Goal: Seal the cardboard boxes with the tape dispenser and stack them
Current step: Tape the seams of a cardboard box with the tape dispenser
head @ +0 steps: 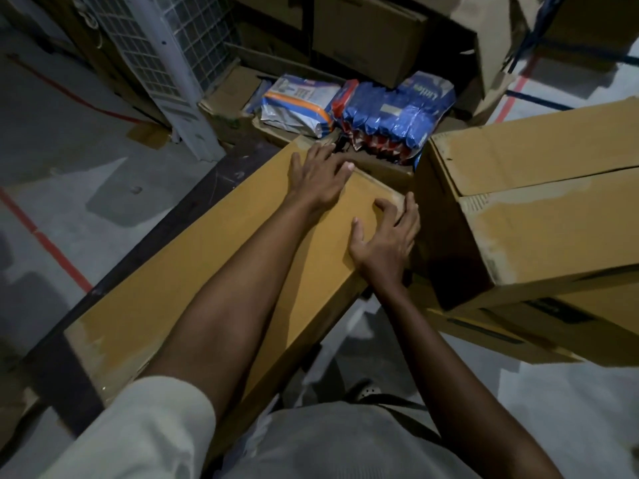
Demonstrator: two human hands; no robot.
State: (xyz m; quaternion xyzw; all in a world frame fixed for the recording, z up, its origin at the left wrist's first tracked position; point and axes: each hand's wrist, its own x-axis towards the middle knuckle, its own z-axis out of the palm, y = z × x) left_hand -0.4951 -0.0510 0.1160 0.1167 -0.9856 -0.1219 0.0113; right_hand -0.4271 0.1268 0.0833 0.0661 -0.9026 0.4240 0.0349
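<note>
Dim storeroom. Grey concrete floor (86,150) with red painted line (45,240). White wire-mesh panel (155,46) leans at rear left.

Long brown cardboard box (214,271) lies flat on dark brown surface (166,229), flaps closed. Long axis runs near-left to far-right; far end touches open carton of blue plastic packs (397,112). Large tilted cardboard box (536,209) just beside it, right.

Left hand (320,174): grip flat, fingers spread on far corner of top, clasping nothing. Right hand (383,236): grip splayed, fingertips pressing top at right edge.
</note>
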